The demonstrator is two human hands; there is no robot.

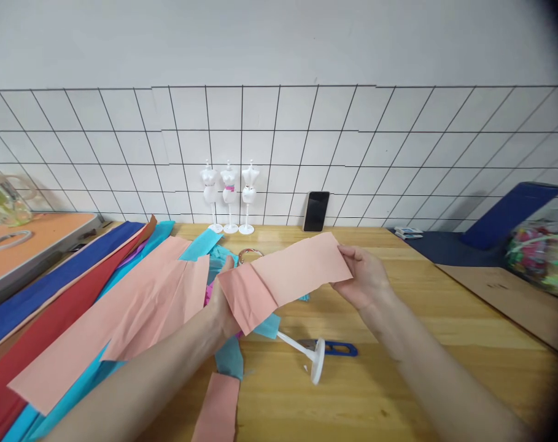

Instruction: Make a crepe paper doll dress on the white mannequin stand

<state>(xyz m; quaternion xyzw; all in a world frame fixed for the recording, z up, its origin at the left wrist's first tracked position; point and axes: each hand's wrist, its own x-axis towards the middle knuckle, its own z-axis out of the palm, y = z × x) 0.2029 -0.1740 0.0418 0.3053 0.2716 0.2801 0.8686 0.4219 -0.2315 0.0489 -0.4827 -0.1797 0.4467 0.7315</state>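
Note:
Between my two hands stretches a pink crepe paper strip (304, 270), raised above the wooden table and creased near its left end. My left hand (222, 310) grips that left end, its fingers mostly hidden behind the paper. The right end is pinched by my right hand (361, 276), thumb and fingers closed on the edge. Beneath the strip lies a small mannequin stand (301, 348) on its side, white rod and round base showing, its upper part hidden by paper. Turquoise paper pieces (230, 356) and a pink piece (218, 405) lie around my left hand. A blue-handled cutting tool (341, 348) rests behind the base.
Long crepe paper sheets (71, 301) in several colours cover the left side. Three white mini mannequins (229, 193) and a phone (316, 211) stand by the tiled wall. A tape roll (251, 255) lies behind the strip. Brown board (499, 294) and a clear bag (543, 255) sit at right.

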